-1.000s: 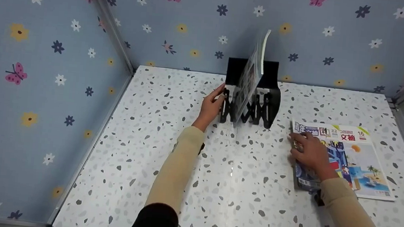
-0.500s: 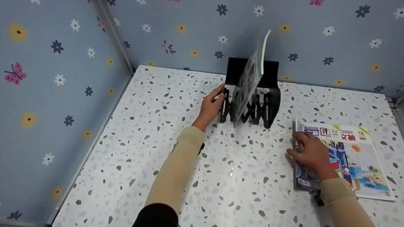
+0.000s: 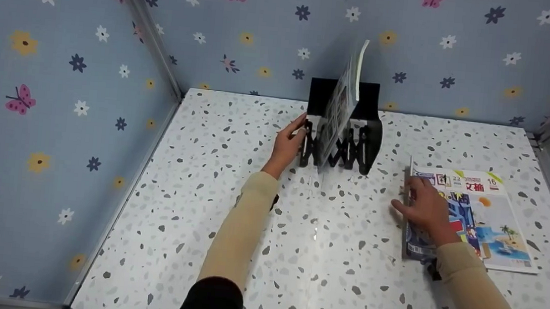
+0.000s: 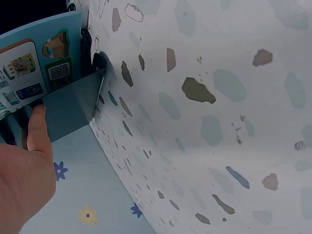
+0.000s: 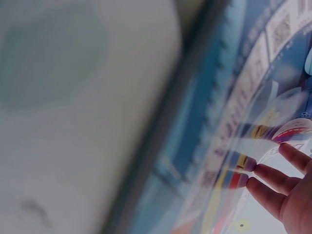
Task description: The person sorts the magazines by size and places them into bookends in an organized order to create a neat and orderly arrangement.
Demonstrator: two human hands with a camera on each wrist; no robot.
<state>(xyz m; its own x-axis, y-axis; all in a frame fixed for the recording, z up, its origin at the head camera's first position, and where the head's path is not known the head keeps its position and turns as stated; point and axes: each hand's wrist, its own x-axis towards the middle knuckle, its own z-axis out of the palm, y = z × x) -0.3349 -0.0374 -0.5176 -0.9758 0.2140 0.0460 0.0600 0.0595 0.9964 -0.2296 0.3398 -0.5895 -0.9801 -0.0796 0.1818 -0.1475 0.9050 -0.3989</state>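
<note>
My left hand (image 3: 286, 145) rests against the left side of a black expandable book rack (image 3: 372, 145), its fingers stretched along the end panel (image 4: 70, 109). Inside the rack a magazine (image 3: 341, 105) stands upright, leaning slightly right. On the right, two magazines overlap flat on the table: one with a dark blue cover (image 3: 417, 249), one with a beach scene (image 3: 502, 229). My right hand (image 3: 424, 210) touches the dark blue magazine's cover with its fingertips, thumb sticking out past the left edge. That edge is tilted up. The right wrist view shows extended fingers (image 5: 265, 195) on the glossy cover.
The speckled white tabletop (image 3: 335, 259) carries the rack at its back middle. A flower-patterned wall (image 3: 266, 24) rises close behind the rack, and another wall (image 3: 48, 129) bounds the left side. A metal frame post runs along each corner.
The dark blue magazine's left edge has risen and shifted right under my right fingers, while the thumb has come away from it. My left hand, the rack and the standing magazine have not moved.
</note>
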